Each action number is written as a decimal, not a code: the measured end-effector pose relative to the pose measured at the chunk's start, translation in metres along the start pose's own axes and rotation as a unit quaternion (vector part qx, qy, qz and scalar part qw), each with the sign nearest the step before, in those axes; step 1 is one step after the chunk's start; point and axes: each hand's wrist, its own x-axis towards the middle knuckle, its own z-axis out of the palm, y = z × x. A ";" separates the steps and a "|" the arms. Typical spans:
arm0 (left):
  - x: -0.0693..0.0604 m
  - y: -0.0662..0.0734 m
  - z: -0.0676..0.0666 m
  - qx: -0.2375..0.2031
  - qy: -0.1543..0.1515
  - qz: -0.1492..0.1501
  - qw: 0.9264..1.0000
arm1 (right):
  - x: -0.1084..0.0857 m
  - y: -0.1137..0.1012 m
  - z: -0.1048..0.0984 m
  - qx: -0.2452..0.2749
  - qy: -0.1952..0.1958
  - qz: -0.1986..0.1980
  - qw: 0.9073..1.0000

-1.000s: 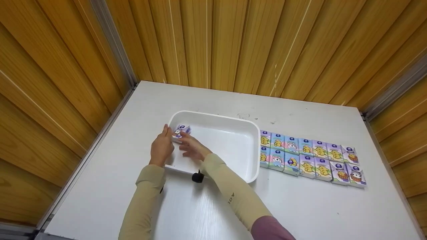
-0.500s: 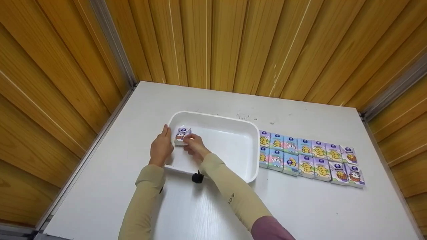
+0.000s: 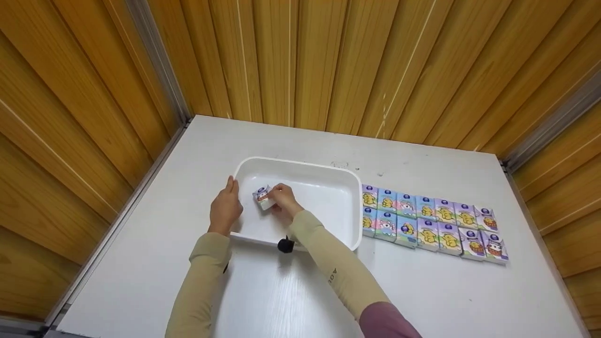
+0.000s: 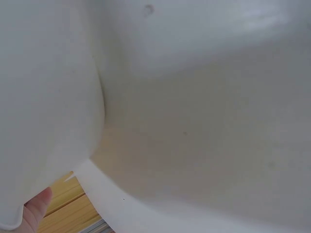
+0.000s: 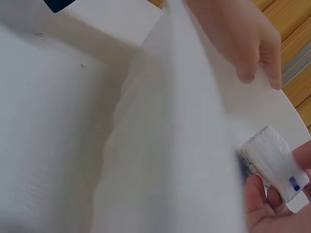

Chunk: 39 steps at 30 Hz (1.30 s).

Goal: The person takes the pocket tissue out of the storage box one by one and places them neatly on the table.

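A shallow white plastic tub point(image 3: 310, 165) stands on the table. My left hand point(image 3: 225, 209) holds its left wall; a fingertip point(image 4: 40, 206) shows past the wall in the left wrist view. Inside the tub, near the left side, my right hand point(image 3: 284, 199) pinches a small pocket tissue pack point(image 3: 261, 194) with a purple cartoon print. The right wrist view shows the pack's point(image 5: 272, 158) white wrapped side between thumb and fingers, tilted. Whether the pack touches the tub floor, I cannot tell.
Two rows of tissue packs point(image 3: 427, 232) in blue, pink and purple lie flat against each other, right of the tub. A black wrist camera point(image 3: 285, 244) sits at the tub's near rim. Wood-look panels point(image 3: 305, 65) enclose the white table point(image 3: 281, 300).
My right hand has taken hold of the tissue pack and drawn it right and nearer, away from the tub's left wall, turning it. My left hand stays at the wall.
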 end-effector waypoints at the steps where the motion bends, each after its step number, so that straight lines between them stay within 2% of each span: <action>1: 0.000 0.000 0.000 0.002 -0.008 -0.004 1.000 | 0.007 0.004 -0.004 0.007 -0.008 -0.023 1.000; 5: 0.000 0.000 -0.002 0.004 -0.019 -0.009 1.000 | 0.018 0.001 -0.016 0.016 -0.001 -0.037 0.999; 10: -0.001 0.001 -0.003 0.002 -0.001 -0.003 1.000 | 0.008 -0.027 -0.042 0.052 0.019 -0.039 0.998; 15: -0.002 0.000 -0.004 0.000 0.003 -0.004 1.000 | 0.010 -0.044 -0.082 0.097 0.041 -0.062 0.993; 21: -0.003 -0.002 -0.003 0.003 0.001 -0.004 1.000 | 0.013 -0.052 -0.131 0.140 0.097 -0.076 0.982; 26: -0.004 -0.003 -0.001 0.005 0.001 0.004 1.000 | 0.011 -0.055 -0.176 0.154 0.138 -0.093 0.974; 33: -0.004 -0.002 0.001 0.017 0.036 0.025 0.999 | 0.005 -0.050 -0.248 0.196 0.192 -0.107 0.956; 39: -0.003 0.000 -0.001 0.011 0.032 0.025 0.999 | -0.009 -0.034 -0.308 0.241 0.259 -0.088 0.931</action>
